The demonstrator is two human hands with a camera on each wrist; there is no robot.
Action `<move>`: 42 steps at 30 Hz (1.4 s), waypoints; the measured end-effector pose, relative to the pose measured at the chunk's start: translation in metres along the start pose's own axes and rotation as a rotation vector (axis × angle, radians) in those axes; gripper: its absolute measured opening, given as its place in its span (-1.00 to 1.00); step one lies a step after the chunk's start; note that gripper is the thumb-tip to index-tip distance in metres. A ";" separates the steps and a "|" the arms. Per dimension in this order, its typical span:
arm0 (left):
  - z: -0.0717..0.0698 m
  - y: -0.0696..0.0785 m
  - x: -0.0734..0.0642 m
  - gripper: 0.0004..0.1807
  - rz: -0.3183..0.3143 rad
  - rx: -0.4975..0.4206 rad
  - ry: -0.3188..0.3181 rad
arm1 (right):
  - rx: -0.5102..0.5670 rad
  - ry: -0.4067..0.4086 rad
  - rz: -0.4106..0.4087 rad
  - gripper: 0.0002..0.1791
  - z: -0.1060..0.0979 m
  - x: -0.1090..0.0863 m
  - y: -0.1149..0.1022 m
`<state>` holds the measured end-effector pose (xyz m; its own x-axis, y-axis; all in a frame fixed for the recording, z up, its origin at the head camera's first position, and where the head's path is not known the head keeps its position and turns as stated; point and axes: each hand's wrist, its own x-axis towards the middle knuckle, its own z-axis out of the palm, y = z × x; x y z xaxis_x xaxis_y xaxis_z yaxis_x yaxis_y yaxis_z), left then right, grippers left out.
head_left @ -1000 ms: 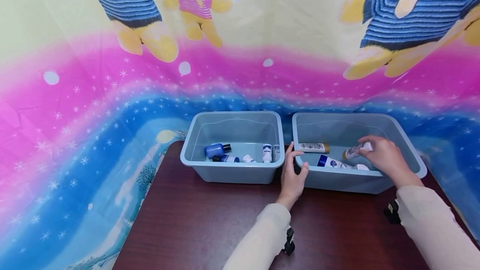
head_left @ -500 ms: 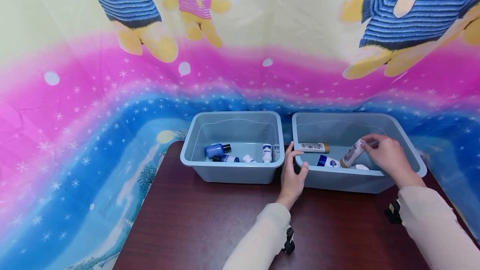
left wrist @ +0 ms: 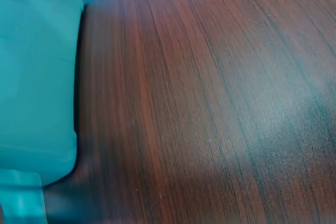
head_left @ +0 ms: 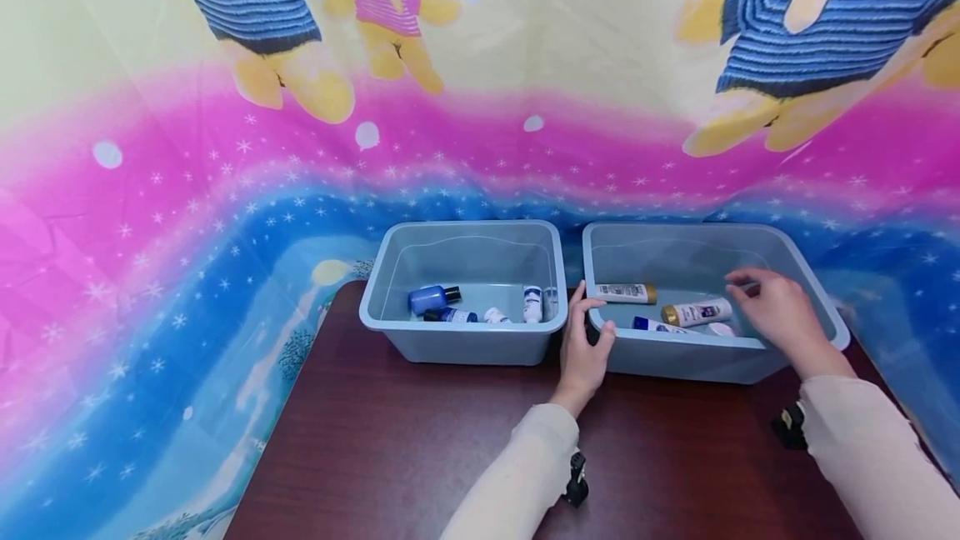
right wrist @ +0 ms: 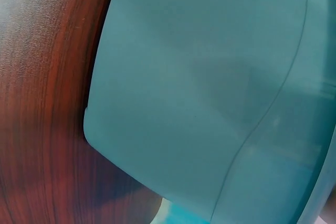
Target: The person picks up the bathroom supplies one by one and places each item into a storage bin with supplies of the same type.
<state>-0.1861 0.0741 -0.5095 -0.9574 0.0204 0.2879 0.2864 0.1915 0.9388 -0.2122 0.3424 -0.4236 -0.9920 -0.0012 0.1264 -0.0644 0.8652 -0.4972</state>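
Observation:
Two grey plastic bins stand side by side on the table. At the near left corner of the right bin (head_left: 690,361), my left hand (head_left: 585,357) holds the rim, thumb in front and a finger over the side. Inside the right bin, my right hand (head_left: 783,315) hovers with loosely bent fingers and nothing in them. Just left of its fingertips lies a white tube with a gold cap (head_left: 697,312). Behind that is a similar gold-capped tube (head_left: 624,294). A blue-capped tube (head_left: 657,326) and a small white item (head_left: 722,330) are partly hidden by the front rim.
The left bin (head_left: 465,347) holds a blue bottle with a black cap (head_left: 427,299), a dark blue bottle (head_left: 455,316), a small white item (head_left: 496,317) and a white bottle with a blue label (head_left: 532,304). A printed cloth (head_left: 480,140) hangs behind the brown table (head_left: 420,440).
My right hand has tilted the gold-capped tube upright, then let it go. The tube now lies over the blue-capped one's end. My left hand has stayed at the corner.

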 end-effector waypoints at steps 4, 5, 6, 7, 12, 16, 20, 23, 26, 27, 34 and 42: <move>-0.002 0.003 0.000 -0.65 -0.029 -0.018 -0.025 | -0.004 0.013 -0.013 -0.62 -0.002 -0.004 0.000; -0.003 0.004 0.000 -0.63 -0.039 -0.018 -0.032 | -0.003 0.018 -0.015 -0.62 -0.003 -0.005 0.000; -0.003 0.005 0.000 -0.61 -0.045 -0.017 -0.037 | -0.003 0.024 -0.019 -0.62 -0.003 -0.007 0.000; -0.005 0.007 0.000 -0.60 -0.051 -0.017 -0.042 | -0.004 0.031 -0.020 -0.61 -0.004 -0.008 -0.001; -0.011 0.011 -0.001 -0.55 -0.083 -0.017 -0.072 | -0.012 0.060 -0.020 -0.59 -0.008 -0.017 -0.004; -0.016 0.014 -0.001 -0.53 -0.109 -0.057 -0.115 | -0.018 0.088 -0.025 -0.58 -0.010 -0.024 -0.008; -0.022 0.016 -0.002 -0.50 -0.108 -0.081 -0.156 | -0.023 0.142 -0.036 -0.59 -0.009 -0.032 -0.013; -0.026 0.018 -0.003 -0.48 -0.098 -0.067 -0.170 | -0.014 0.197 -0.057 -0.64 -0.008 -0.038 -0.018; -0.028 0.020 -0.006 -0.49 -0.098 -0.022 -0.150 | -0.007 0.253 -0.080 -0.70 -0.007 -0.044 -0.023; -0.029 0.021 -0.007 -0.50 -0.100 -0.005 -0.142 | -0.003 0.273 -0.088 -0.71 -0.006 -0.046 -0.025; -0.035 0.024 -0.017 -0.52 -0.113 -0.001 -0.112 | 0.036 0.348 -0.108 -0.76 0.001 -0.057 -0.039; -0.056 0.024 -0.036 -0.50 -0.046 0.138 -0.160 | 0.072 0.413 -0.149 -0.79 0.010 -0.076 -0.054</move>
<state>-0.1429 0.0227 -0.4861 -0.9661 0.1621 0.2011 0.2449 0.3281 0.9123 -0.1345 0.2913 -0.4147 -0.8455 0.0898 0.5264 -0.2253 0.8337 -0.5042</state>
